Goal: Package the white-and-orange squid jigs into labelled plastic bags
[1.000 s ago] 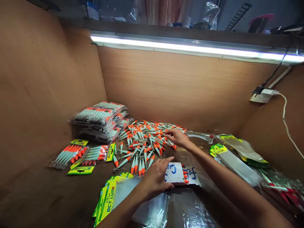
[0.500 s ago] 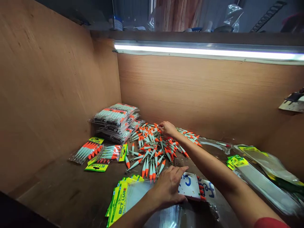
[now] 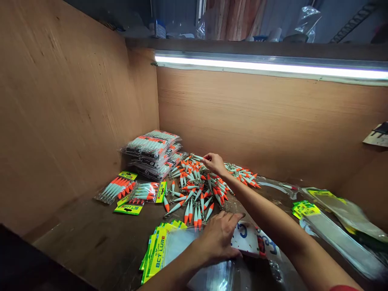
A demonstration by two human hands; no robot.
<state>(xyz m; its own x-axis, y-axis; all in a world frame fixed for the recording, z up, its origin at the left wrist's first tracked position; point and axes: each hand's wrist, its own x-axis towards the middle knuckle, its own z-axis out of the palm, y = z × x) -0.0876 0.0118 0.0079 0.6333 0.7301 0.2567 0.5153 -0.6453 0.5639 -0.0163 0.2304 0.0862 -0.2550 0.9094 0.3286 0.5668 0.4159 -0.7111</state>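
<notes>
Head view, forward and downward

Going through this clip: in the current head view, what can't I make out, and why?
All in the head view:
- Left end of the white piece and its lettering: covered by the left hand.
- How many lures the right hand pinches: hidden by its fingers, too small.
- Count in the pile: lures overlap.
- Rest of the socket: cut off by the right edge.

Right arm extended well forward across the body's front; right hand has its fingers pinched together. Left hand is lower and nearer, thumb apart from its curved fingers.
</notes>
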